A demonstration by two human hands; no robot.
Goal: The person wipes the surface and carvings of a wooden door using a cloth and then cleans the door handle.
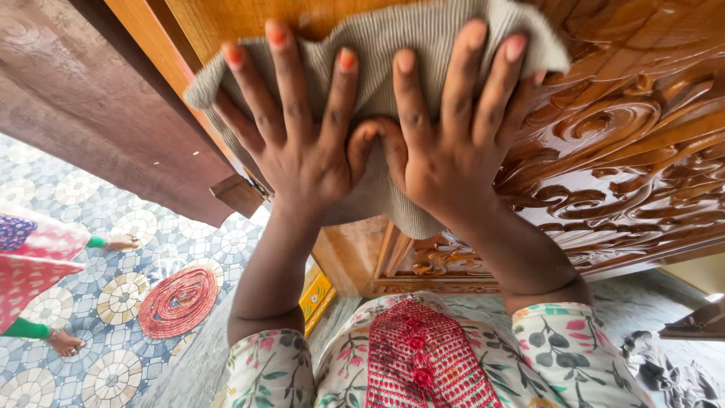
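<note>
Both my hands press a grey ribbed cloth (377, 45) flat against a glossy carved wooden door (627, 143). My left hand (298, 128) lies spread on the cloth's left half, fingers apart and pointing up. My right hand (453, 128) lies spread on the right half, its thumb touching the left thumb. The cloth's lower end hangs below my palms. My floral sleeves and red embroidered front show at the bottom.
A dark brown door leaf (98, 106) stands open on the left. Below lies a patterned tile floor (113, 378) with a round red mat (179, 301). Another person's feet and pink garment (34, 264) are at the far left. Dark cloth (664, 370) lies at bottom right.
</note>
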